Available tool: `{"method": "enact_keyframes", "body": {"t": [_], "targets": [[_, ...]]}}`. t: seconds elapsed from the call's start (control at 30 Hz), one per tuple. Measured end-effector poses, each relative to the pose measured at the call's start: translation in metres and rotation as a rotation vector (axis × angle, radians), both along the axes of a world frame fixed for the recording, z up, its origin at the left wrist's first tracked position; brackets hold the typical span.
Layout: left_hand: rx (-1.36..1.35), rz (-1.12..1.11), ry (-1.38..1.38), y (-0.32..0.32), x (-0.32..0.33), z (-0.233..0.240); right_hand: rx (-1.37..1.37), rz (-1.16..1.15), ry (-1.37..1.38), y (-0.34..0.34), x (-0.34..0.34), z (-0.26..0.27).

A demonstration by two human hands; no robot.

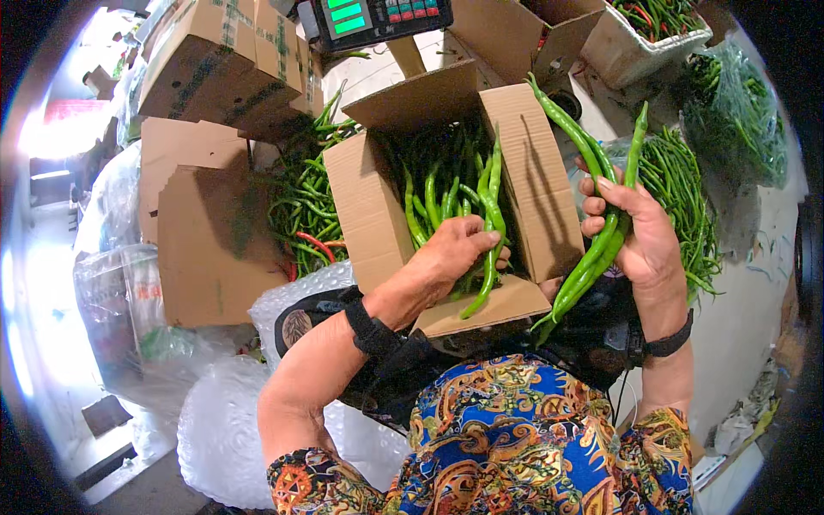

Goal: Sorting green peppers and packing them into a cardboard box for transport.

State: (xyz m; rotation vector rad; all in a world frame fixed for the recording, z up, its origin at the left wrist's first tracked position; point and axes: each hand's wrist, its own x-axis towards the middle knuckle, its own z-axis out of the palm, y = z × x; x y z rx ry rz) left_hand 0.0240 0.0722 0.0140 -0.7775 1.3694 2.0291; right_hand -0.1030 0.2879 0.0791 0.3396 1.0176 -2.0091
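An open cardboard box (364, 209) stands before me with its flaps spread. Long green chili peppers (434, 196) stand on end inside it. My left hand (454, 251) reaches over the box's near part, thumb and fingers closed around a long green pepper (492, 219) whose lower end hangs above the near flap. To the right of the box, my right hand (634, 222) grips a small bunch of long green peppers (595, 251), their ends sticking out above and below the fist. The fingertips of my left hand are partly hidden behind the pepper.
Loose green peppers with a few red ones (309, 212) lie left of the box; another green pile (676, 199) lies right. A digital scale display (380, 19) stands behind. Around are stacked cartons (212, 71), a white foam box (624, 61), a plastic bag of peppers (740, 122) and bubble wrap (225, 425).
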Motion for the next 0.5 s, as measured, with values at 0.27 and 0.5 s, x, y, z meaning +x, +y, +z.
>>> {"method": "enact_keyframes", "body": {"t": [0.27, 0.5], "targets": [[-0.007, 0.201, -0.032, -0.005, -0.010, -0.015, 0.029, 0.022, 0.044, -0.006, 0.004, 0.006], [-1.010, -0.605, 0.394, -0.009, -0.036, -0.005, 0.010, -0.021, 0.035, -0.005, 0.004, 0.006]]}}
